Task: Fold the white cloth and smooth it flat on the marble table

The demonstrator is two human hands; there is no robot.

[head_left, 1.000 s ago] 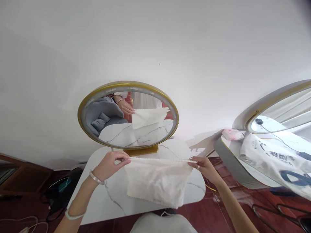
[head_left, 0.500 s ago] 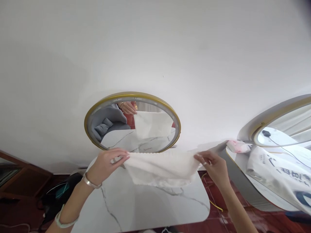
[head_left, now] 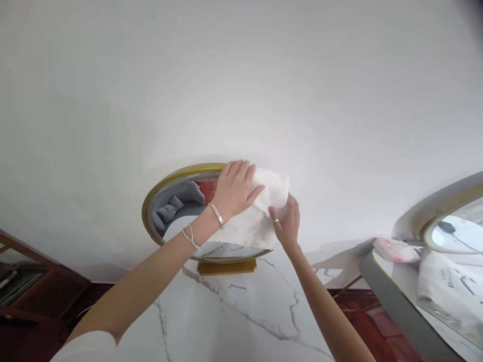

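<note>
A white cloth point(head_left: 251, 229) covers the right part of an oval, gold-rimmed mirror point(head_left: 151, 196). Over the mirror's upper rim lies my left hand point(head_left: 236, 188), open, its fingers stretched and its thumb spread across the cloth. My right hand point(head_left: 289, 218) is closed on the cloth at the mirror's right edge, with the thumb in front and the fingertips hidden behind. A gold base point(head_left: 226, 266) shows under the mirror, on a white marbled tabletop point(head_left: 211, 322).
To the right, a second table point(head_left: 392, 281) carries a pink-and-white pack point(head_left: 396, 250), a white printed bag point(head_left: 445, 289) and another gold-rimmed mirror point(head_left: 453, 216). A brown wooden cabinet point(head_left: 45, 286) stands at the lower left. The wall point(head_left: 241, 75) rises behind the mirror.
The cloth, earlier stretched between both hands above the tabletop, is now up against the mirror. My left hand moved right and up; my right hand moved left and up.
</note>
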